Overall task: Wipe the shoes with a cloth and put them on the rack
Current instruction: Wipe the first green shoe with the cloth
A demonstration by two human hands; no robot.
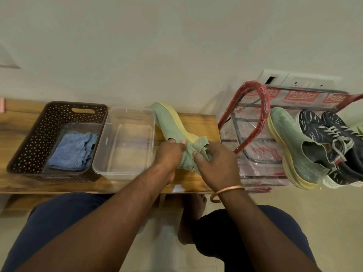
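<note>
While wiping on the bench, gripped the green shoe by the heel in the curled left hand, pinched the green cloth on it with the right hand. Might have slid off the edge if rubbed hard, or bumped the clear tub beside.

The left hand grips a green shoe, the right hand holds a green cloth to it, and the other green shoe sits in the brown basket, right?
Not quite. The head view shows the other green shoe on the rack, not in the brown basket. The rest holds: the left hand grips its green shoe, the right hand the green cloth.
</note>
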